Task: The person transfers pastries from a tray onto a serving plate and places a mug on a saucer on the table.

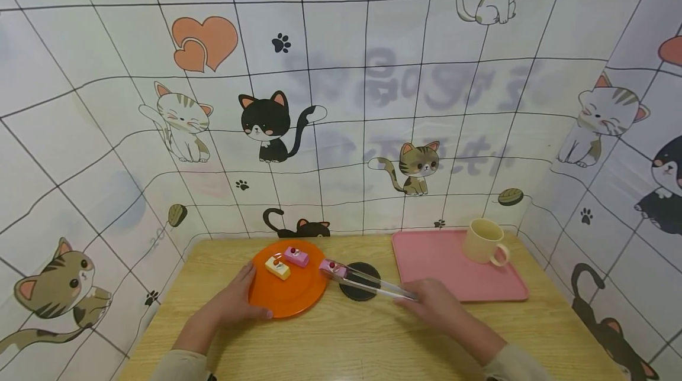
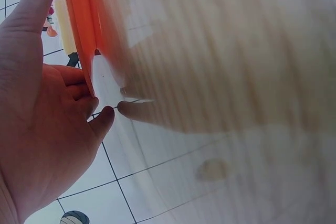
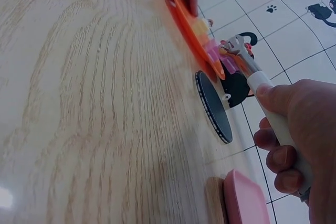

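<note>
My left hand [image 1: 231, 304] holds the orange plate [image 1: 290, 303] by its left rim; in the left wrist view its fingers curl at the plate's edge [image 2: 81, 19]. On the plate sit a small yellow toy cake [image 1: 279, 270] and a pink one [image 1: 296, 257], both with red toppings. In my right hand [image 1: 434, 303] are tongs [image 1: 391, 293], gripped by the pale handle [image 3: 278, 129]. Their tips pinch another pink toy cake [image 1: 331, 268] at the right rim of the plate. Whether this cake touches the plate, I cannot tell.
A round black coaster [image 1: 356, 294] lies on the wooden table [image 1: 319, 348], beneath the tongs. To the right is a pink tray [image 1: 431, 260] with a cream mug [image 1: 481, 242] at its back right. A cat-patterned cloth wall [image 1: 341, 103] encloses the table's back and sides.
</note>
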Motion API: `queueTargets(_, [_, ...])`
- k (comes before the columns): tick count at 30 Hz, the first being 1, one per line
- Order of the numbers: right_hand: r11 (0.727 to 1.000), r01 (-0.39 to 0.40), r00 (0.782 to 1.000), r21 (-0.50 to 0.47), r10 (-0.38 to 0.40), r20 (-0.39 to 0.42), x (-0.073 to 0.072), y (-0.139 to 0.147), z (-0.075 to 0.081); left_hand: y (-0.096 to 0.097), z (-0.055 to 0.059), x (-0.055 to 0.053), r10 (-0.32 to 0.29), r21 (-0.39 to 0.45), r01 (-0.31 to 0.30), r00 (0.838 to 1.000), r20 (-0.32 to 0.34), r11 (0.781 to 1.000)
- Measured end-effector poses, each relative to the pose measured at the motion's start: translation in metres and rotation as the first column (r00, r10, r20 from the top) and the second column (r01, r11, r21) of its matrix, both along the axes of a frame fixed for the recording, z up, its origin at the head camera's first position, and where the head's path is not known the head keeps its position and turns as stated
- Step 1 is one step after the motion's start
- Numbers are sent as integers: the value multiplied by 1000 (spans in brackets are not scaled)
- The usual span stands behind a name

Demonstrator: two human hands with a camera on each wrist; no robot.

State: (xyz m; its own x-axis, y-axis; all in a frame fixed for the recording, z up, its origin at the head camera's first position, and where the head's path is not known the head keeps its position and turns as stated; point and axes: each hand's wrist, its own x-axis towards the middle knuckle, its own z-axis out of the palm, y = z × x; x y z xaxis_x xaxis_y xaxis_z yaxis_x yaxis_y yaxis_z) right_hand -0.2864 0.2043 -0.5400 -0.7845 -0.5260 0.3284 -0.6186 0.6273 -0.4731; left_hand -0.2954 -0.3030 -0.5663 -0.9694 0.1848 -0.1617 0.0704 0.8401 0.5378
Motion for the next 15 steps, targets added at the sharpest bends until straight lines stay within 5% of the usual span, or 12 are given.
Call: queueTargets(15, [997,-53,999,58,52,15,-12,-22,3,-1,0,-1,-12,0,12,1000,-4,1000])
